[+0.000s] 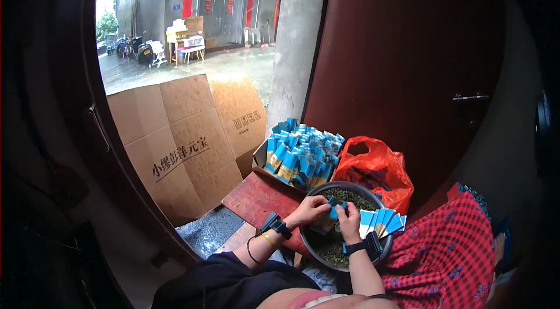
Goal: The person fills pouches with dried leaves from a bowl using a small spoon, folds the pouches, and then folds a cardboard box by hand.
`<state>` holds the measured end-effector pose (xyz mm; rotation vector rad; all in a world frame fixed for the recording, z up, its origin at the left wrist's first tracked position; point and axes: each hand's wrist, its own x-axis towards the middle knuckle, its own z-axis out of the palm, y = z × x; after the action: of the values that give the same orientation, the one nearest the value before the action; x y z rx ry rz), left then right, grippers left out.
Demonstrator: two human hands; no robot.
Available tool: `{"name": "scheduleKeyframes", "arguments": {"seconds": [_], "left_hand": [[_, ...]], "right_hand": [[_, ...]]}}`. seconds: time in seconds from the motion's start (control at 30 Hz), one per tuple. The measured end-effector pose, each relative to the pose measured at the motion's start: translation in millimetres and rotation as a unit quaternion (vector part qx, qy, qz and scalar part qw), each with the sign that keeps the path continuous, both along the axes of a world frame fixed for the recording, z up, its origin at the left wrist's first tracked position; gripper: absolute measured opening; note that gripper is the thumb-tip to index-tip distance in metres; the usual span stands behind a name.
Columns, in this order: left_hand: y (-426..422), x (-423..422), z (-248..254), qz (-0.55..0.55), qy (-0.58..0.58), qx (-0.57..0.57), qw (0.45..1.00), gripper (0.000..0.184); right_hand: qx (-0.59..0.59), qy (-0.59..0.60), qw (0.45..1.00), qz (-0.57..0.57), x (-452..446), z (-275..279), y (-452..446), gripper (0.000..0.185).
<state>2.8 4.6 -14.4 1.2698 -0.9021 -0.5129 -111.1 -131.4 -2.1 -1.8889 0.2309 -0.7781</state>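
My left hand [312, 210] and my right hand [349, 218] pinch a small blue packet [334, 210] between their fingertips, one on each side of its upper end. The packet's lower part is partly hidden by my hands. Beneath them stands a round grey basin [307, 238] of dark green dried leaves [332, 252]. Several flat blue, white and gold packets [382, 223] lie fanned out at the basin's right side, close to my right hand. Behind the basin, a cardboard box [261, 158] is heaped with many similar blue and gold packets [303, 151].
A red plastic bag [376, 163] sits right of the box. The red wooden board [262, 197] lies left of the basin. Flattened cardboard [175, 128] stands across the doorway. A dark red door [408, 76] rises at right, above red checked cloth [440, 250].
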Motion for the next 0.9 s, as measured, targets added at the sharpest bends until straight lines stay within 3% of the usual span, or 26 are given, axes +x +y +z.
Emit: {"name": "scheduleKeyframes", "arguments": {"seconds": [0.1, 0.17, 0.3, 0.37, 0.43, 0.57, 0.63, 0.7, 0.73, 0.77, 0.83, 0.9], "left_hand": [[-1, -1, 6, 0.007, -0.044, -0.007, 0.999, 0.017], [-10, 6, -3, 0.060, -0.167, -0.093, 0.980, 0.020], [-6, 0, 6, -0.029, 0.023, -0.004, 0.999, 0.020], [-1, 2, 14, -0.023, 0.028, -0.003, 0.999, 0.016], [7, 6, 26, 0.014, 0.110, -0.002, 0.994, 0.014], [47, 35, 42, 0.098, 0.019, 0.022, 0.995, 0.015], [60, 77, 22, 0.177, -0.068, 0.081, 0.979, 0.014], [65, 93, 24, 0.248, 0.019, 0.079, 0.965, 0.012], [59, 140, -17, 0.319, -0.139, 0.083, 0.934, 0.012], [61, 145, -10, 0.331, -0.220, 0.099, 0.912, 0.014], [55, 131, 20, 0.364, -0.221, 0.157, 0.891, 0.018], [33, 156, -2, 0.352, -0.190, 0.112, 0.910, 0.021]], "right_hand": [[-0.059, 0.002, 0.998, -0.015, -1, -2, -5, 0.014], [-0.049, -0.051, 0.997, 0.028, 3, 0, -7, 0.014], [-0.090, -0.026, 0.994, -0.056, -2, 8, -4, 0.028], [-0.026, -0.063, 0.997, -0.049, 0, 1, -9, 0.025], [0.101, -0.067, 0.992, -0.041, -1, 3, -12, 0.026], [0.130, -0.047, 0.990, -0.037, -5, 13, -12, 0.027], [0.129, -0.036, 0.991, -0.031, -4, 11, -11, 0.025], [0.131, -0.036, 0.990, -0.028, -4, 10, -10, 0.024], [0.132, -0.035, 0.990, -0.025, -3, 9, -10, 0.024], [0.131, -0.034, 0.991, -0.024, -2, 9, -11, 0.024], [0.126, -0.030, 0.991, -0.029, -2, 7, -12, 0.023], [0.130, -0.028, 0.991, -0.029, -3, 6, -13, 0.023]]}}
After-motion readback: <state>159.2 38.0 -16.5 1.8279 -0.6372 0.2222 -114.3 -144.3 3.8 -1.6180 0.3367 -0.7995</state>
